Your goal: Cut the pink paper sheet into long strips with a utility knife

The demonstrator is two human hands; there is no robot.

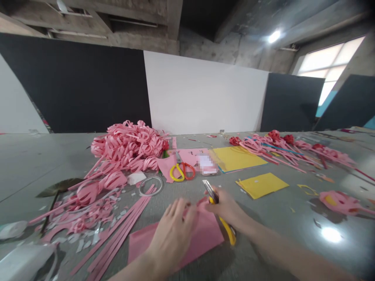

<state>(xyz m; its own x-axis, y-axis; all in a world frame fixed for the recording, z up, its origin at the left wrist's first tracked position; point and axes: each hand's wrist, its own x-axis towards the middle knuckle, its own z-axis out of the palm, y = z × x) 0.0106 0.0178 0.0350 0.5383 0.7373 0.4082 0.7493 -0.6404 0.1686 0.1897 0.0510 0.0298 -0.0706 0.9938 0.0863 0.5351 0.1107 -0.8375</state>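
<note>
My left hand (172, 228) lies palm down over a sheet of pink paper (205, 230), its fingers slightly bent and a little blurred. My right hand (230, 208) is closed around a yellow-and-black utility knife (230, 232), with the knife's grey front end pointing away from me. A bit of pink paper rises between the two hands, close to my right fingers. Left of the sheet lie several long pink paper strips (129, 222). Beyond my hands rest scissors (183, 171) with one yellow and one red handle, and a roll of clear tape (150, 186).
Pink paper flowers (125, 144) are heaped at the far left, above paper scraps (79, 234). A blurred-out phone (207, 164) lies past the knife. Yellow sheets (262, 185) are at the right. Pink and red flowers on stems (275, 144) lie behind them.
</note>
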